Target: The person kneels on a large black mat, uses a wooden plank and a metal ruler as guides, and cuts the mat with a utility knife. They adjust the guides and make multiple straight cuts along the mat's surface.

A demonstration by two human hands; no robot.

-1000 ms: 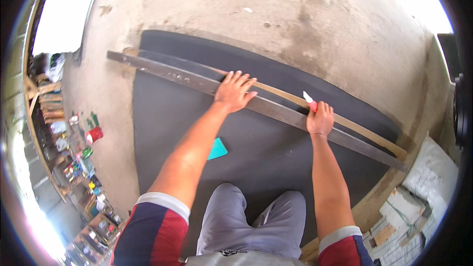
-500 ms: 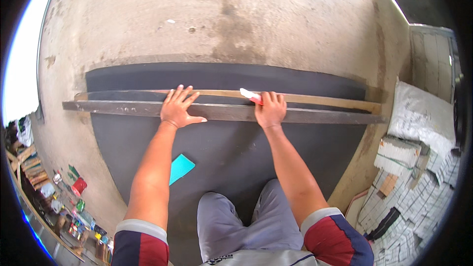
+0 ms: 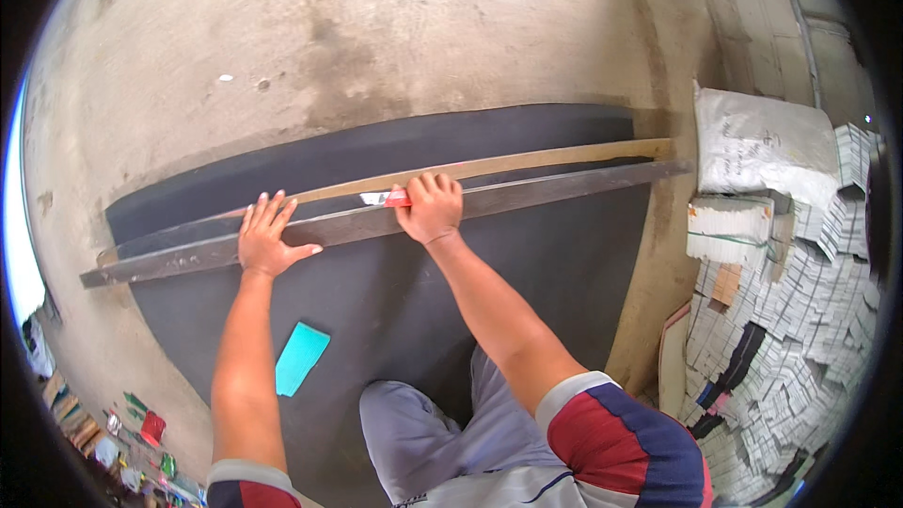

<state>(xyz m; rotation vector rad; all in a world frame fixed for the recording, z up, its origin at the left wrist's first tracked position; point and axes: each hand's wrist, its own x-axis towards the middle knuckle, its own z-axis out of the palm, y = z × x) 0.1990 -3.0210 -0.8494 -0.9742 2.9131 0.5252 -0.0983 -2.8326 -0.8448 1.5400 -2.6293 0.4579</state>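
A long dark straight bar (image 3: 367, 226) lies across a large black sheet (image 3: 470, 292) on the floor, reaching past both its sides. Spread out and pressing on the bar's left part is my left hand (image 3: 266, 240), with nothing in its grasp. My right hand (image 3: 431, 210) is closed at the bar's middle, gripping a red and white tool (image 3: 399, 198) that looks like a utility knife. Its pale end points left; the working tip is hidden. Just beyond the bar runs a thin tan strip (image 3: 555, 156).
A turquoise piece (image 3: 302, 358) lies on the sheet near my left forearm. At right are a white sack (image 3: 764, 141), a white block-like bundle (image 3: 729, 226) and stacked white pieces (image 3: 800, 320). Assorted small items (image 3: 141, 433) lie at lower left. Concrete floor (image 3: 404, 28) stretches beyond the sheet.
The view has turned, so the bar and sheet now slant up to the right. Both hands stay on the bar; the tool in my right hand now lies flatter.
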